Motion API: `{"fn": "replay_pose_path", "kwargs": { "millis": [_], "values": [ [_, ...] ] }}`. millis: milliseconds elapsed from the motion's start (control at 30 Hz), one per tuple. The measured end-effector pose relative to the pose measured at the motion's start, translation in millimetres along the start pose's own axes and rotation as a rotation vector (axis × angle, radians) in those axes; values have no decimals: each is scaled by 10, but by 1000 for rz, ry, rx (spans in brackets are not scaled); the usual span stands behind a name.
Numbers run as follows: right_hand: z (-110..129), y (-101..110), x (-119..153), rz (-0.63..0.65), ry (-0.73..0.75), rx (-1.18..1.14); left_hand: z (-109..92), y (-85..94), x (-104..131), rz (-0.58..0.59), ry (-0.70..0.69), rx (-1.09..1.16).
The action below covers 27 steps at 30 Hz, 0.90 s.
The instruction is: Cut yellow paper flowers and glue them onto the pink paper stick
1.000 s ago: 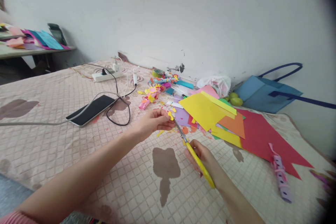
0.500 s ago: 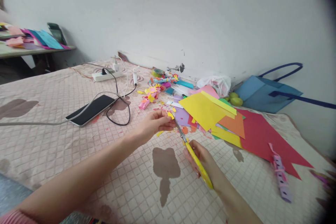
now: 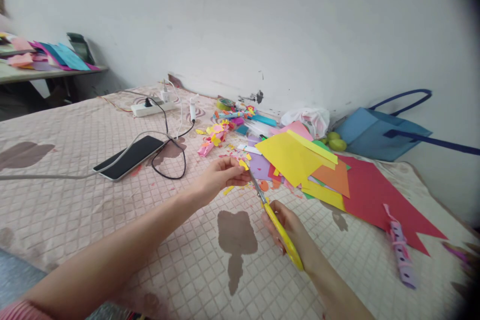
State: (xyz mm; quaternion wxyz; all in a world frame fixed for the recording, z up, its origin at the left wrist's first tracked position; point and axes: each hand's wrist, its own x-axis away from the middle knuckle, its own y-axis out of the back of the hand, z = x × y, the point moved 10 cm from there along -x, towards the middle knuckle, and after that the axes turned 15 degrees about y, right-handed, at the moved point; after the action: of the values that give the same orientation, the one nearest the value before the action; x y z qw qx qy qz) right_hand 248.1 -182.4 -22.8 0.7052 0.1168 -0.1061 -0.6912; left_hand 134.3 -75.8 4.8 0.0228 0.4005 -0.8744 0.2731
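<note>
L hand (image 3: 224, 176) is holding a narrow pinch on a yellow scrap (image 3: 244, 165), which is sitting at its fingertips, approx. 2 o'clk of the palm. R hand (image 3: 288, 227) is gripping scissors (image 3: 274, 218) by the yellow handle, w/ blades (image 3: 255, 183) pointing to 11 o'clk & tips ending just beside the scrap; can't tell if they're touching it. Both hands are working above a cloth (image 3: 168, 265). From the scrap, a yellow sheet (image 3: 292, 157) is lying at 3 o'clk, partly covering other papers. From R hand, a red sheet (image 3: 378, 200) is lying betw. 2 & 3 o'clk, w/ a blue bag (image 3: 375, 132) leaning on the wall at 2. From L hand, a black device (image 3: 131, 156) is resting at 9 o'clk, a power strip (image 3: 153, 109) at 10.
</note>
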Motion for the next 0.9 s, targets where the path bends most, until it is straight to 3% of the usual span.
{"fn": "replay_pose_path", "kwargs": {
  "millis": [900],
  "values": [
    [-127,-28,0,0,9,-49,-26,13,15,-42,-18,-25]
  ]
}}
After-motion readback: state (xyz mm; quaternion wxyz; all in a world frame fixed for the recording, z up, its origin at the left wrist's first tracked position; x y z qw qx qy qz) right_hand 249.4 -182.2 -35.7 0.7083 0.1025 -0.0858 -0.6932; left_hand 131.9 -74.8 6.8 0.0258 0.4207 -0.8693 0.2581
